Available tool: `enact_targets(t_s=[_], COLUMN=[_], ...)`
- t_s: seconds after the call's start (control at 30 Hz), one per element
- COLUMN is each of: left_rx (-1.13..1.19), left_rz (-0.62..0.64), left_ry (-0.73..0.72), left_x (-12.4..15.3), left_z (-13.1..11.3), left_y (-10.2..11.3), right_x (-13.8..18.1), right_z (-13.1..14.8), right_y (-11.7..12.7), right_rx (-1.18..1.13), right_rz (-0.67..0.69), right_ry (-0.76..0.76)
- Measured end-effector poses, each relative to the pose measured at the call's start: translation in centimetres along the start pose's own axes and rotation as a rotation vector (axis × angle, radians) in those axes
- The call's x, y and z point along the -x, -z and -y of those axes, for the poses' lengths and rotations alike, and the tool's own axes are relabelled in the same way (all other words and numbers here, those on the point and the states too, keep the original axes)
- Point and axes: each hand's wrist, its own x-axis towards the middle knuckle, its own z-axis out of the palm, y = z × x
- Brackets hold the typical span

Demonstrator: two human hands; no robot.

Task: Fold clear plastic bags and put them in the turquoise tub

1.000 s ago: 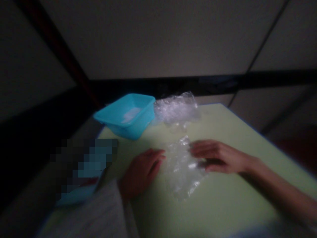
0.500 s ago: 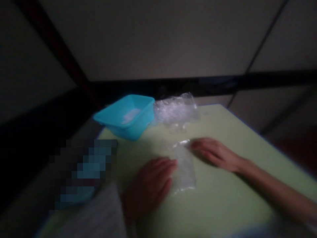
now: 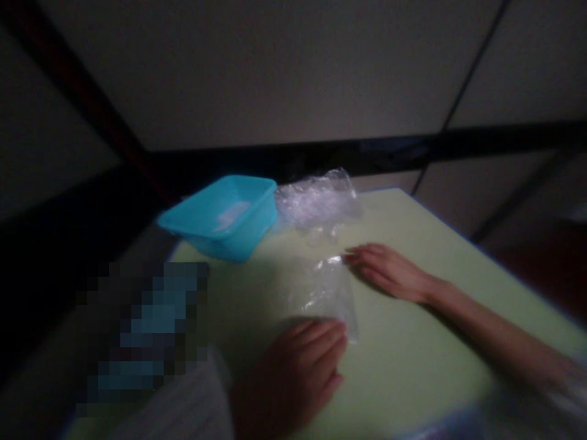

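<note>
A clear plastic bag (image 3: pixel 328 287) lies flat on the yellow-green tabletop (image 3: pixel 394 373) in front of me. My left hand (image 3: pixel 307 360) rests palm down over the bag's near end, its fingers stretched out and covering that part. At the bag's far right corner, my right hand (image 3: pixel 389 269) lies flat with its fingers extended, the tips touching or just beside the plastic. Neither hand grips anything that I can see. The picture is dim and blurred, so what the bag may contain cannot be made out.
A turquoise plastic basin (image 3: pixel 250 238) with something whitish inside stands at the far left of the table. Beside it lies a crumpled heap of clear plastic (image 3: pixel 321 198). A pixelated bluish patch (image 3: pixel 156 311) covers the left edge. Pale panels (image 3: pixel 293 73) rise behind.
My left hand has slid toward me and a little right, onto the bag's near end. My right hand stays at the far corner. The whole view has shifted slightly.
</note>
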Motion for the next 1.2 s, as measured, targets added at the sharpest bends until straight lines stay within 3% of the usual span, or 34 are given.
enact_targets(t_s=[0.47, 0.8, 1.2], left_rx=[-0.012, 0.112, 0.152], left_rz=[-0.007, 0.168, 0.209], left_ry=[-0.008, -0.046, -0.049], left_x=[0.1, -0.8, -1.0], left_z=[0.0, 0.0, 0.0], left_y=[-0.1, 0.5, 0.7], right_x=[0.0, -0.1, -0.1], right_z=[-0.6, -0.3, -0.5], right_y=[0.0, 0.0, -0.1], right_rx=[-0.008, -0.002, 0.001], right_rz=[-0.015, 0.028, 0.019], right_ry=[-0.013, 0.026, 0.002])
